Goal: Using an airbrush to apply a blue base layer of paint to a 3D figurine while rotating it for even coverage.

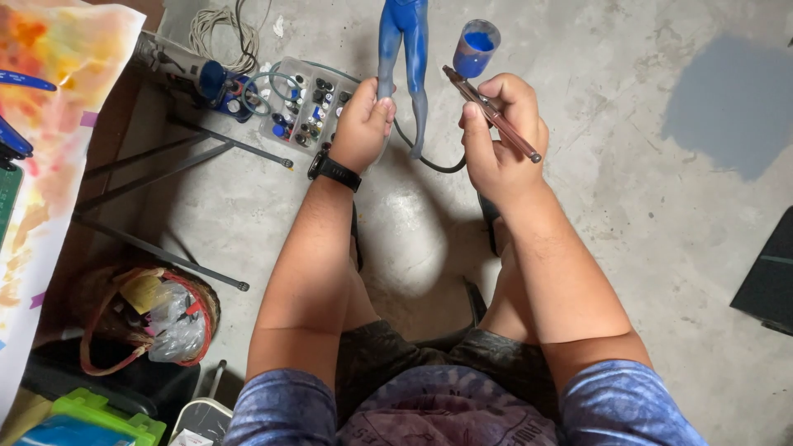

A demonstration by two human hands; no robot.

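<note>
Fingers [373,97] of left hand [363,124] wrapped tight on figure [405,49] legs, held upright at 12 o'clock to face spray; right hand [496,136] closed pen-style round airbrush [489,111], blue cup [475,47] on top, nozzle aimed at 10 o'clock toward figure.

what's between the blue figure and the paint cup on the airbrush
Nothing solid: in the head view a narrow gap of bare concrete floor shows between the blue figure and the airbrush's paint cup.
</note>
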